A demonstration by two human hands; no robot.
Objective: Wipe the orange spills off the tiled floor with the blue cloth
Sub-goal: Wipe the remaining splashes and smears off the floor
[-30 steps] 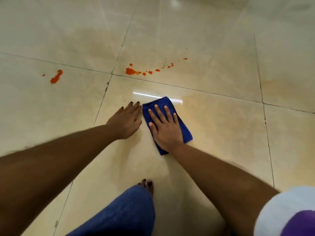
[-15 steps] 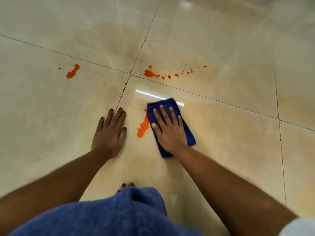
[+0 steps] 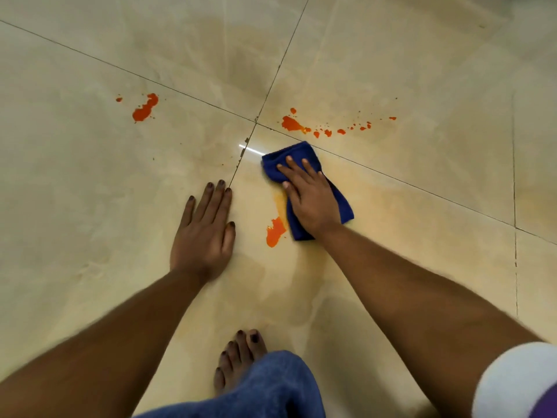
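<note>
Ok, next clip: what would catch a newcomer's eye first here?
The bright orange spills on the pale tiled floor: a splatter trail beyond the blue cloth, a blotch far left, and a patch beside the cloth. The right hand presses the cloth flat; the left hand braces on the tile.

- The blue cloth [image 3: 307,188] is a folded, dark blue rectangle lying flat on the floor [image 3: 407,86], angled so one short end points away and to the left; a faint orange smear trails along its left edge.
- An orange spill [image 3: 275,232], a solid elongated blot, lies just beside the cloth's near left corner, touching its edge.
- A second orange spill [image 3: 291,123] sits beyond the cloth's far end, near the crossing of the tile joints, with a line of small drops [image 3: 340,131] running off to the right.
- A third orange spill [image 3: 146,108] lies well apart to the left, on the next tile.
</note>
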